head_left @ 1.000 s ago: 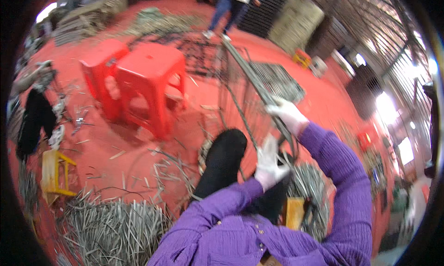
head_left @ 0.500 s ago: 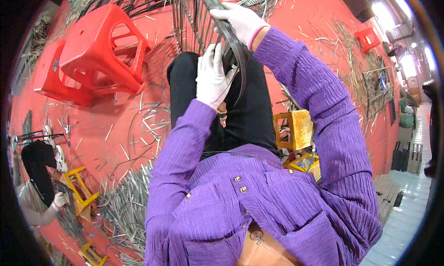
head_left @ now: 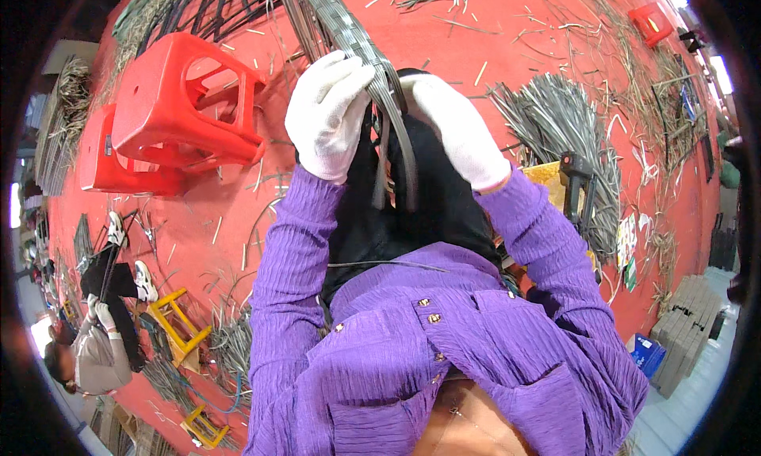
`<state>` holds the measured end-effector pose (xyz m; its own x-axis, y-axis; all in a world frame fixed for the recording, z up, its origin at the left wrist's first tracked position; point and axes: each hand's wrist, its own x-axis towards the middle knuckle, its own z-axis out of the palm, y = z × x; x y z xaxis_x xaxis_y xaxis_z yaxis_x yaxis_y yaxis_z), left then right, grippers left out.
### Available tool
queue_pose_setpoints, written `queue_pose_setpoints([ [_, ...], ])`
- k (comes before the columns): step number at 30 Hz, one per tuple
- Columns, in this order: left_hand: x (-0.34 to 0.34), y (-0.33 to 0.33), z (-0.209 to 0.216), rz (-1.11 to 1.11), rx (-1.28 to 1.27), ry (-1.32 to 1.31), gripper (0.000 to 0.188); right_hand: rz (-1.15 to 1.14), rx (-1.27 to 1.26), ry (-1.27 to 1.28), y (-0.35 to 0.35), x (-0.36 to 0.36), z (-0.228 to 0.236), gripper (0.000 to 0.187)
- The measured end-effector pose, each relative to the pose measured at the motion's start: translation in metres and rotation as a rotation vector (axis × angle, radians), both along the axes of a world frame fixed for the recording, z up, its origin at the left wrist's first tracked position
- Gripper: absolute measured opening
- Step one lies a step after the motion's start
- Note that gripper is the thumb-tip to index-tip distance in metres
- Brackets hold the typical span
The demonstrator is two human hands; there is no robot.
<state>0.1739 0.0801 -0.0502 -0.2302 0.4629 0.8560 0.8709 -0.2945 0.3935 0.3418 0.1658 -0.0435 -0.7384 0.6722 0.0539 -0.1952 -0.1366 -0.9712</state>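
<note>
A grey-green band woven from flat strips [head_left: 341, 26] rises from my lap toward the top of the view, its loose strip ends [head_left: 405, 159] hanging between my knees. My white-gloved left hand [head_left: 326, 117] is closed on the band's left side near its lower end, fingers bent over the edge. From the other side my right hand [head_left: 456, 123], also gloved, reaches in with its fingers closed at the band; the fingertips are partly hidden behind it. Dark upright strips [head_left: 301, 20] run off the band's left side.
Red plastic stools [head_left: 151, 99] stand at left. A bundle of grey strips [head_left: 547, 111] lies at right, beside a black-handled tool [head_left: 577, 183] on a yellow stool [head_left: 547, 175]. Another person [head_left: 99, 345] sits at far left near a yellow stool [head_left: 178, 325]. Strip scraps litter the red floor [head_left: 468, 44].
My right hand has come down from the upper part of the band to its lower end. My left hand has shifted up and left, now gripping the edge. The view has turned slightly.
</note>
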Motion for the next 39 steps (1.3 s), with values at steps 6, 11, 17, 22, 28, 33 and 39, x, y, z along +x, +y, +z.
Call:
queue_pose_setpoints([
  [6, -0.002, 0.011, -0.001, -0.286, -0.007, -0.274, 0.024, 0.371, -0.108, 0.060, 0.000, 0.017, 0.035, 0.052],
  [11, 0.017, 0.028, -0.018, -0.139, 0.234, -0.290, 0.019, -0.102, 0.677, -0.195, -0.006, -0.010, 0.028, 0.041],
  [17, 0.022, 0.036, -0.027, -0.081, 0.359, -0.379, 0.042, -0.247, 0.700, 0.092, -0.013, -0.041, 0.022, 0.037],
  [22, 0.021, 0.039, -0.030, -0.042, 0.400, -0.427, 0.046, -0.095, 0.855, 0.415, -0.019, -0.045, 0.043, 0.012],
  [28, 0.026, 0.049, -0.038, -0.084, 0.475, -0.453, 0.031, -0.119, -0.200, 0.246, -0.058, -0.034, 0.031, 0.047],
  [33, 0.022, 0.054, -0.042, -0.149, 0.509, -0.284, 0.034, -0.123, -0.070, 0.312, -0.059, -0.031, 0.007, 0.050],
  [39, 0.055, -0.012, -0.033, -0.086, 0.245, -0.757, 0.016, -0.041, 0.112, 0.479, -0.071, -0.014, -0.014, 0.046],
])
